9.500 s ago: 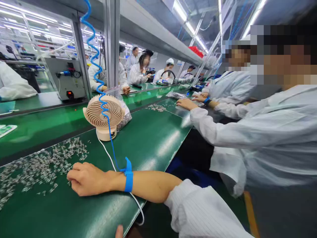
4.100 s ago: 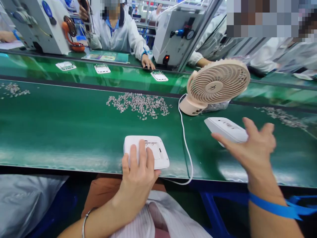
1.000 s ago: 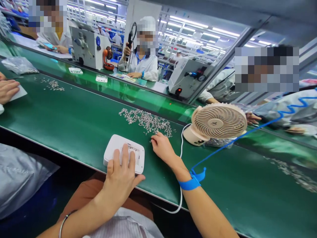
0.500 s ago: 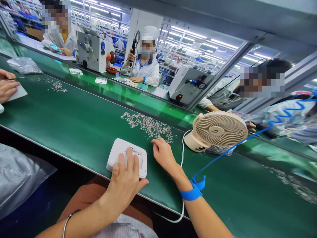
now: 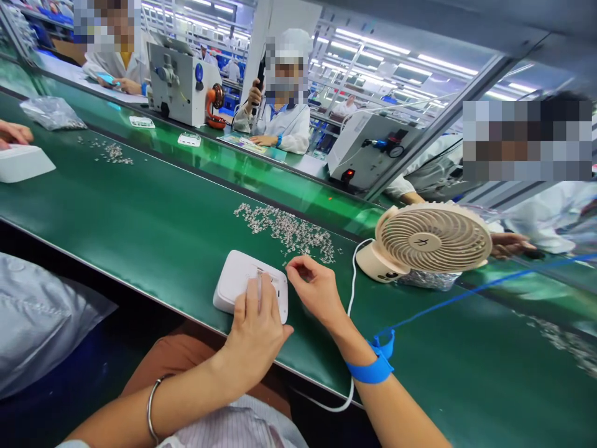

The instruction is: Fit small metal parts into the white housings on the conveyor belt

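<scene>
A white plastic device housing (image 5: 237, 274) with rounded corners lies on the green work surface, its recessed side facing up. My left hand (image 5: 256, 330) is over its right half, fingers bent into the recess and thumb by the near corner, holding it; the hand hides much of the recess. Just right of the housing, my right hand (image 5: 314, 286) is closed in a pinch, with a tiny metal piece (image 5: 285, 264) at the fingertips, barely discernible. Beyond that hand spreads a pile of small metal pieces (image 5: 289, 229).
A beige fan (image 5: 424, 239) with a white cable (image 5: 352, 298) stands to the right. From my wrist strap (image 5: 372, 367) a blue cord (image 5: 433, 305) stretches rightward. At left, a co-worker's hand (image 5: 13, 134) touches another white housing (image 5: 25, 163). Machines (image 5: 180, 84) and people are across the line.
My right hand has drawn back slightly from the pile toward the housing, its fingers now in a clear pinch. My left hand's fingers have bent further into the recess.
</scene>
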Available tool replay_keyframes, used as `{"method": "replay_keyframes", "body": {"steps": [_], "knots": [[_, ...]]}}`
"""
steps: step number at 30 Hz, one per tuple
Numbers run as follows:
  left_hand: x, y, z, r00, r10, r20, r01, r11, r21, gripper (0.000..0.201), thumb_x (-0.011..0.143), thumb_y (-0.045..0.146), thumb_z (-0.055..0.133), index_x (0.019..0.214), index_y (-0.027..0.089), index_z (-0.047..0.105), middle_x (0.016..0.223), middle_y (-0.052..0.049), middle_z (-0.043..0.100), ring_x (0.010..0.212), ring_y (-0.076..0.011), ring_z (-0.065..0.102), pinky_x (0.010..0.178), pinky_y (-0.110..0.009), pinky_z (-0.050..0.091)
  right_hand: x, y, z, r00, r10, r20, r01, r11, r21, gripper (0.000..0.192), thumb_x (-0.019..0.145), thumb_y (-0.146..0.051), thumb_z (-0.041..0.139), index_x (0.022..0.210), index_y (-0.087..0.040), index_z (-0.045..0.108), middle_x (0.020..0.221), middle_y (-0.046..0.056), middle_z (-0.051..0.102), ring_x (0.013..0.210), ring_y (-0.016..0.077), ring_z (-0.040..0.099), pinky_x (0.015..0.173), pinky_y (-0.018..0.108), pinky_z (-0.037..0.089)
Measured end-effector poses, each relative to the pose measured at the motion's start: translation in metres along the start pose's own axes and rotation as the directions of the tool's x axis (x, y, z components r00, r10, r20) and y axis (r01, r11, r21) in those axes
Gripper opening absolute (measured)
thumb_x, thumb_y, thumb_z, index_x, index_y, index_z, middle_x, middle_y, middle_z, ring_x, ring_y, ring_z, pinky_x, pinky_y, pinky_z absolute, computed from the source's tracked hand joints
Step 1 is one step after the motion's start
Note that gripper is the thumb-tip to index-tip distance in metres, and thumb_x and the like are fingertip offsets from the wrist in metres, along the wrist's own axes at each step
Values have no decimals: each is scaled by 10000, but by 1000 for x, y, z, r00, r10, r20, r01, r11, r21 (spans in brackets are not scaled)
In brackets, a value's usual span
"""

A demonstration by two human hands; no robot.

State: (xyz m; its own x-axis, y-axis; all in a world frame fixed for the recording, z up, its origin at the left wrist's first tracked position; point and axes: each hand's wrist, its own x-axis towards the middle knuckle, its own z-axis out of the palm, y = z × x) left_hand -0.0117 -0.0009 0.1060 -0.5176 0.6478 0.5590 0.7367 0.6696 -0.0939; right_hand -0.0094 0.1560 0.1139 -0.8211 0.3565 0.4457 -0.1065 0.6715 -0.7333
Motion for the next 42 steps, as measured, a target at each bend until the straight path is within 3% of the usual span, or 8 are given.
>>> {"method": "replay_keyframes", "body": {"steps": [3,7,15,23,29,34,42], "knots": [[0,1,1,1000,3,-29,-4,999,-42,498,777,465,590,1111,97,627,1161,-98,613,1073,-257,515,891,-344,305,-4,-9,2,996,-8,90,-2,994,110,165,778,-276,479,708,-165,578,773,34,590,711,155,554,621,245,452],[-1,1,0,999,12,-32,-14,998,-54,469,793,444,578,1101,95,632,1143,-103,620,1074,-265,518,898,-354,302,-6,-14,3,986,-61,155,53,997,53,164,778,-242,481,691,-170,600,868,52,577,782,161,559,607,243,447],[-1,1,-2,999,30,-41,-32,999,-34,445,817,421,549,1093,82,634,1132,-80,630,1070,-261,528,895,-350,312,-9,-15,5,979,-122,164,130,991,-41,148,797,-153,459,722,-169,585,889,50,566,775,155,552,676,263,448],[-1,-1,-2,996,37,-77,-42,997,-64,411,819,396,551,1113,120,630,1181,-66,608,1060,-259,524,899,-346,300,-13,-17,13,982,-161,98,179,959,-221,117,775,-124,420,706,-168,504,844,58,564,733,168,529,653,281,436],[0,-3,-2,998,40,-52,-44,997,-66,397,843,404,501,1110,141,632,1187,-51,606,1047,-246,523,869,-331,295,-15,-17,11,985,-150,88,164,967,-193,147,810,-154,424,728,-170,546,900,78,583,789,180,562,685,301,470],[0,-3,-2,998,55,-22,-56,997,-57,402,826,424,513,1105,161,633,1182,-59,607,1065,-251,511,870,-336,282,-26,-15,6,983,-170,69,177,977,-116,210,884,-167,406,869,-164,616,1037,101,588,940,181,583,794,308,515],[0,-6,-3,996,73,-51,-75,997,-25,384,867,401,439,1097,164,637,1169,-33,618,1051,-234,528,868,-328,300,-33,-16,5,972,-222,81,231,963,-137,209,907,-153,431,943,-144,637,1134,138,550,1017,201,563,838,328,527]]}}
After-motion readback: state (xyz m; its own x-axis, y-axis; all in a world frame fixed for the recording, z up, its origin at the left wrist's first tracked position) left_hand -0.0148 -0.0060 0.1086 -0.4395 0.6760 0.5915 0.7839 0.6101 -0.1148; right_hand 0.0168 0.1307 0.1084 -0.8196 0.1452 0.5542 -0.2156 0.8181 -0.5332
